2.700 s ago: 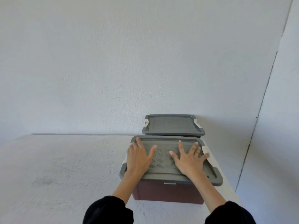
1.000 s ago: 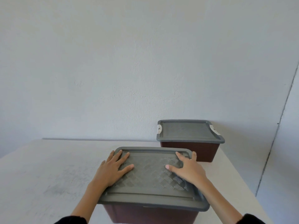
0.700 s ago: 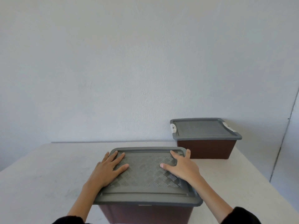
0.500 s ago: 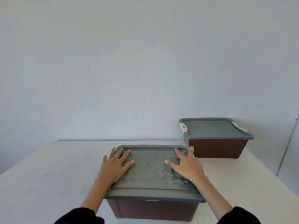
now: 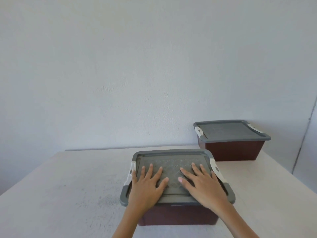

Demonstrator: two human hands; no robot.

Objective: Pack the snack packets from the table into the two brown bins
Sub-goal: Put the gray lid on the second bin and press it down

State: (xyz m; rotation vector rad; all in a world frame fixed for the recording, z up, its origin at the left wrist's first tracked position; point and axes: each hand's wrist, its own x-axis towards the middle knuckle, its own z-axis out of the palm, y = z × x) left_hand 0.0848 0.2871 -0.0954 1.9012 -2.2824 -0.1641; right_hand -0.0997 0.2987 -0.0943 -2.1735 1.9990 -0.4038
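**Palms flat on the near bin (image 5: 178, 215)**

It sits toward the tabletop's (image 5: 68, 186) near right side, lid (image 5: 171, 160) on (white end latches (image 5: 133, 170)). Left hand (image 5: 145, 188) and right hand (image 5: 204, 188) rest on the lid, fingers (image 5: 150, 170) spread. The far bin (image 5: 231, 150) stands in the back right corner.

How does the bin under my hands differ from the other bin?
The near bin has the left hand and right hand flat on its lid; the far bin is untouched. The near bin stands away from the wall; the far bin close by it. Both are brown, grey lids on.
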